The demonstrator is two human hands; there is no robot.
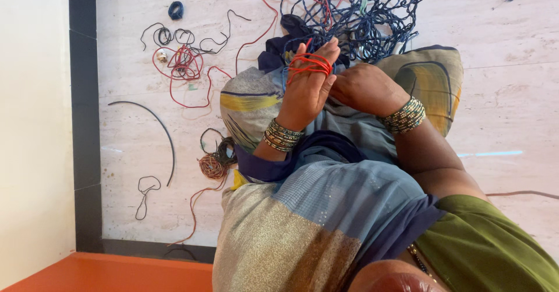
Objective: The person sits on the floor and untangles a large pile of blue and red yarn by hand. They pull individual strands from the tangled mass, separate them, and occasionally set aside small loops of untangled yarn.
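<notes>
We were sitting on the pale stone floor (512, 94), smooth and faintly streaked, and it took up most of the view. Our lap, draped in grey-blue cloth (326, 193) with a glittery weave, was the landmark for everything else. Just past the knees lay a big tangled heap of dark blue cord (361, 12), loopy and rope-like. Off to one side of the lap we'd scattered smaller bits: a red wire snarl (185, 65), a long black curved cable (157, 129), a coppery coil (211, 165).

Right above the lap, our left hand (308, 88) stood upright, fingers (317, 50) stretched toward the blue heap, with the red wire (310, 65) wrapped around them in thin glossy loops running crosswise to the fingers. That hand was spread flat, not clamped. Our right hand (367, 88) curled beside it, touching; couldn't tell whether it pinched the wire. Beaded bangles (402, 116) sat on both wrists.
</notes>
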